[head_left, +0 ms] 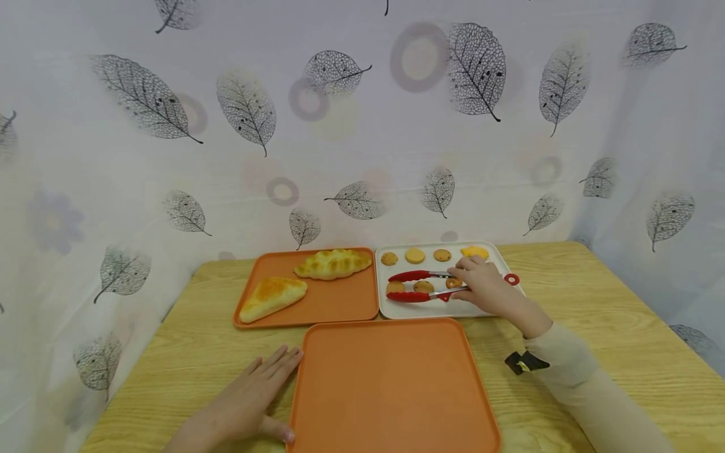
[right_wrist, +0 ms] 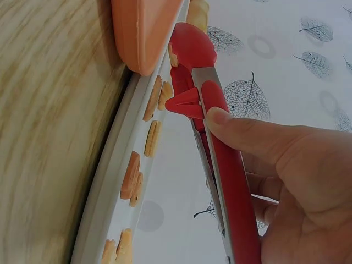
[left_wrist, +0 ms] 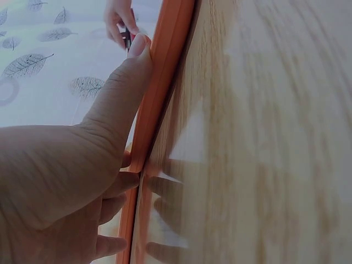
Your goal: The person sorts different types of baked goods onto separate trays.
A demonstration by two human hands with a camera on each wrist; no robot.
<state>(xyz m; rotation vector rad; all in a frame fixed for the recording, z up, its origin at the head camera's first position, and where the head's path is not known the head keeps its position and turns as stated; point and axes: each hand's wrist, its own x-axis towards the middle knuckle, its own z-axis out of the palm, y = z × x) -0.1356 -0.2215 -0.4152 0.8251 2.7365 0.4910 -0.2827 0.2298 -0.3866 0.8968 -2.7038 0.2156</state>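
My right hand (head_left: 488, 288) holds a pair of red and metal tongs (head_left: 409, 296) over the white tray (head_left: 430, 314), the thumb along the handle in the right wrist view. The two red tips stand apart, pointing left across the front row of cookies. Several cookies (head_left: 415, 255) lie on that tray in two rows, with a yellow piece (head_left: 474, 251) at the back right, beyond the hand. With fingers extended, my left hand (head_left: 246, 396) rests at the left edge of the front orange tray (head_left: 391, 384); its thumb is against the rim in the left wrist view.
Behind the front tray, a second orange tray (head_left: 334, 308) bears a triangular pastry (head_left: 274, 298) and a braided loaf (head_left: 333, 263). The white tray adjoins its right side. The wooden table (head_left: 572, 302) ends at a leaf-printed curtain (head_left: 362, 126) at the back.
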